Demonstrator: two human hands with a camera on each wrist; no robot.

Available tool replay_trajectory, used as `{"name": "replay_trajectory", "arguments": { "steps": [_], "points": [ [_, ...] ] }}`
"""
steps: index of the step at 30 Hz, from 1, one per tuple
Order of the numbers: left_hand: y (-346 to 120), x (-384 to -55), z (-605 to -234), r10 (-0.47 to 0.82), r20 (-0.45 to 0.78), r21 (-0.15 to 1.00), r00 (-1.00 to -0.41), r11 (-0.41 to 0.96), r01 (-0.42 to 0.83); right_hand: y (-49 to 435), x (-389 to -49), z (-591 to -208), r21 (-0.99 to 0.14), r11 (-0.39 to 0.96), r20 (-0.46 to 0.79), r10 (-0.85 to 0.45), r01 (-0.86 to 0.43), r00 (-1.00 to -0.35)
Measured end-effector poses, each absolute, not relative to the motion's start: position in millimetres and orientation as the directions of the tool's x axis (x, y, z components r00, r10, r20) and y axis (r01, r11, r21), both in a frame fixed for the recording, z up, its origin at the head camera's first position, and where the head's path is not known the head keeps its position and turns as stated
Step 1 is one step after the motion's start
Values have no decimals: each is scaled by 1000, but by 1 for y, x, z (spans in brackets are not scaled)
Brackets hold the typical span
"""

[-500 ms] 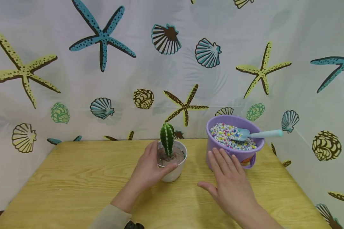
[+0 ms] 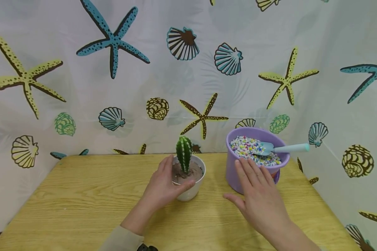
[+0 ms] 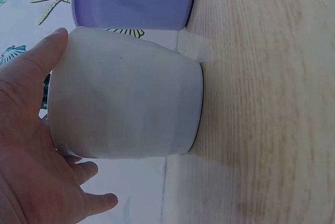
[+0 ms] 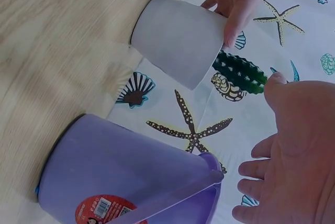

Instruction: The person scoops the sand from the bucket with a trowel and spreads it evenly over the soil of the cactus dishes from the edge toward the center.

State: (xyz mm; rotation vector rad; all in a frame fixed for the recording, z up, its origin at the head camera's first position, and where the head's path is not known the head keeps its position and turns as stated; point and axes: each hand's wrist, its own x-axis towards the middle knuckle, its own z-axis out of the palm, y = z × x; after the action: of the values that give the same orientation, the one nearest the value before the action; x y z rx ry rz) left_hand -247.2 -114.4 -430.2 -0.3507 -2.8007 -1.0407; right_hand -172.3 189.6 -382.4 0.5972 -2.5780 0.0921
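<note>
- A purple bucket [image 2: 232,174] of small colored bits [image 2: 245,144] stands on the bench [image 2: 91,195], right of the pot and apart from it.
- A light blue scoop [image 2: 290,148] lies in the bits, its handle poking out past the right side.
- The right hand [image 2: 260,195] hides part of the bucket's front.
- A cloth [image 2: 135,87] with starfish and shells hangs behind.
- The white pot [image 2: 191,193] stands on the bench, inside the left hand [image 2: 163,188]. A green cactus [image 2: 184,153] stands up in it.
- The left grip is clamped on the pot, thumb along the front of the rim.
- The right grip is spread, fingers straight, thumb apart, near the bucket.
</note>
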Motion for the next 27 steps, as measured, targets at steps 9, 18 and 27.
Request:
{"name": "replay_trajectory", "arguments": {
  "steps": [9, 18, 27],
  "points": [
    [-115, -246, -428, 191, 162, 644, -968, 723, 251, 197, -177, -377, 28, 910, 487, -373, -413, -790],
    [-117, -244, -429, 215, 166, 660, -962, 701, 270, 209, -186, -375, 37, 903, 531, -380, -428, -757],
    [-116, -239, -427, 224, 164, 686, -961, 674, 275, 225, -196, -370, 34, 909, 555, -362, -415, -749]
  ]
}}
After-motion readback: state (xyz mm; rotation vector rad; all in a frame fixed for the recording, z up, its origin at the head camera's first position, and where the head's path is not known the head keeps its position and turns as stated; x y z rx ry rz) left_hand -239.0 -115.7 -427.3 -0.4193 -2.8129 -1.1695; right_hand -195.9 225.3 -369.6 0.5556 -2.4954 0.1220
